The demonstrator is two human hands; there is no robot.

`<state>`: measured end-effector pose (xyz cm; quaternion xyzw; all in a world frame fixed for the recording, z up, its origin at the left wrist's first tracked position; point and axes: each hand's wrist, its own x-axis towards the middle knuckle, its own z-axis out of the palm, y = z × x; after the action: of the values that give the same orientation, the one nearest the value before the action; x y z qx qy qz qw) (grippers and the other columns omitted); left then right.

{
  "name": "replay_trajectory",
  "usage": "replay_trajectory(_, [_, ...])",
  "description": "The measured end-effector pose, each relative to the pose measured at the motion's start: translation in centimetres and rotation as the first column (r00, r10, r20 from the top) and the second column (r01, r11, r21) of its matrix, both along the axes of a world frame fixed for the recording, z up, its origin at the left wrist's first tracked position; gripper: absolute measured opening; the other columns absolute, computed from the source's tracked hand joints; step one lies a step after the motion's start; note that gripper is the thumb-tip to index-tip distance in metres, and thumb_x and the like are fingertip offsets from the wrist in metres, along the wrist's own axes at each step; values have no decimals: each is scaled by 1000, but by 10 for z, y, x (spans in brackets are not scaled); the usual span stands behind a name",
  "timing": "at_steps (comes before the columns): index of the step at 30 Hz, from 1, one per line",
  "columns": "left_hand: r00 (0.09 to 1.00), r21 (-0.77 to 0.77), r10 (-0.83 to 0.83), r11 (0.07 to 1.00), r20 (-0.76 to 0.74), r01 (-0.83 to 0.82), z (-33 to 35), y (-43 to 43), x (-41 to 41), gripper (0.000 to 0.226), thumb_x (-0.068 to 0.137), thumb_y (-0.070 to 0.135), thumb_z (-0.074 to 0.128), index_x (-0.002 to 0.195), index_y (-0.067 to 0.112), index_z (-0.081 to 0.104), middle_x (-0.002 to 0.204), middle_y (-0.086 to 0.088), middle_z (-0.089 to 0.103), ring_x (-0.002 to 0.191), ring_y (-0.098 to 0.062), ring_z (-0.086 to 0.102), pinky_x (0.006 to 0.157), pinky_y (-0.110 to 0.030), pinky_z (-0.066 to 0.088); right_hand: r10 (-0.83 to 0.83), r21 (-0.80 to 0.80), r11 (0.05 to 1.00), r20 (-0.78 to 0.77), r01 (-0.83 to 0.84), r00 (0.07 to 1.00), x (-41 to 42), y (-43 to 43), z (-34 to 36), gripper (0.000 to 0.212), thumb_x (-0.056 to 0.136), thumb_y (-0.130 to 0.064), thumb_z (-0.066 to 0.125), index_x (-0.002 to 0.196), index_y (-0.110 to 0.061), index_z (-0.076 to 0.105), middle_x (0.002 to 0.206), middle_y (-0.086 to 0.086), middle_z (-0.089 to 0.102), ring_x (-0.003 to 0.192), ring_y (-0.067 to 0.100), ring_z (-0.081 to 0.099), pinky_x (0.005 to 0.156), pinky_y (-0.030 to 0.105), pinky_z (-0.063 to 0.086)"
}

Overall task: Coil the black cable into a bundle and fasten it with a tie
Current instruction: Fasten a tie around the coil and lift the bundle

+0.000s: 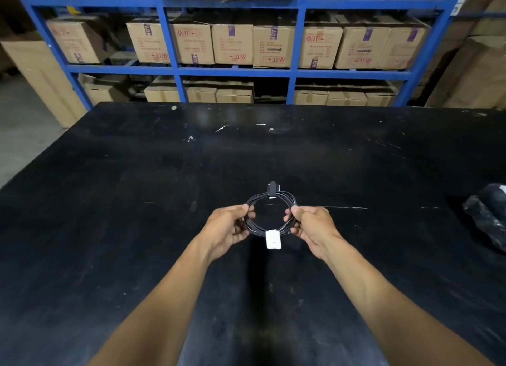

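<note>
While the left hand (228, 226) and right hand (310, 224) pinch opposite sides of the coiled black cable (269, 215) above the bench (137, 174), a tie (272, 188) already wraps its far side; setting the bundle down seems next.

- Black table (137, 201): broad, scuffed top with pale scratches and specks.
- Blue metal shelving (232, 71): stands behind the table, several tiers high.
- Cardboard boxes (232, 44): rows with red printing fill the tiers.
- Grey floor (22, 125): visible at left.
</note>
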<state>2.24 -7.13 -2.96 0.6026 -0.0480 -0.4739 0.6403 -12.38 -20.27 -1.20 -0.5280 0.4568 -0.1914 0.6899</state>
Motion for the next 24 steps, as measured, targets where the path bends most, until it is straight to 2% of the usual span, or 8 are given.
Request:
replay_trajectory(2, [1000, 51, -26, 998, -9, 27, -11, 7, 5, 17, 97, 17, 60, 98, 10, 75, 83, -2, 73, 72, -12, 62, 62, -24, 53, -13, -11, 1000, -49, 12, 999, 5, -4, -9, 24, 99, -11, 54, 87, 2, 71, 72, 8, 69, 45, 4, 53, 49, 18, 49])
replay_trajectory(5, [993, 41, 58, 998, -105, -54, -29, 7, 11, 18, 96, 8, 59, 89, 7, 76, 85, -2, 73, 73, -11, 59, 60, -21, 53, -1, 9, 1000, -119, 2, 993, 14, -6, -26, 25, 99, -12, 55, 86, 1, 72, 73, 9, 70, 47, 6, 53, 51, 20, 49])
replay_trajectory(7, [988, 87, 121, 990, -98, -113, -38, 2, 13, 19, 95, 5, 60, 83, 8, 74, 86, 1, 75, 72, -8, 60, 62, -21, 52, 0, 20, 1000, -164, 4, 986, 21, -6, -38, 23, 98, -14, 58, 85, -2, 72, 73, 8, 70, 49, 8, 53, 53, 21, 51])
replay_trajectory(11, [964, 171, 264, 950, 11, -262, -54, -16, 25, 10, 88, 5, 71, 79, 8, 73, 79, -4, 72, 70, -11, 64, 58, -20, 54, -138, -61, 990, -232, 127, 963, 44, -14, -60, 7, 91, -15, 70, 92, -8, 72, 70, 4, 65, 47, 10, 56, 51, 19, 52])
replay_trajectory(14, [928, 228, 330, 903, 173, -364, -65, -36, 44, 12, 83, 5, 76, 72, 9, 73, 84, -8, 74, 72, -14, 70, 62, -25, 56, -211, -197, 967, -260, 162, 942, 69, -23, -70, 7, 86, -12, 73, 82, -15, 70, 67, -4, 66, 39, 6, 59, 49, 21, 52])
replay_trajectory(17, [890, 290, 335, 858, 309, -423, -76, -61, 67, 16, 82, 4, 76, 68, 10, 72, 77, -5, 73, 58, -8, 67, 60, -25, 59, -197, -264, 958, -309, 115, 931, 98, -37, -77, 7, 86, -7, 71, 89, -13, 73, 79, 2, 75, 63, 19, 72, 71, 33, 60])
replay_trajectory(19, [876, 319, 323, 839, 357, -440, -84, -78, 83, 12, 83, 2, 74, 74, 9, 74, 78, -5, 72, 59, -9, 67, 68, -29, 61, -163, -278, 958, -349, 64, 923, 118, -49, -84, 14, 86, -6, 68, 97, -10, 75, 89, 8, 77, 81, 26, 74, 85, 39, 59])
replay_trajectory(24, [874, 380, 198, 841, 444, -384, -99, -116, 121, 23, 85, -1, 69, 106, 7, 75, 105, -11, 75, 96, -21, 71, 91, -28, 55, -119, -321, 947, -411, -22, 904, 161, -86, -95, 23, 88, -10, 65, 110, -11, 74, 106, 10, 76, 101, 27, 70, 93, 28, 53])
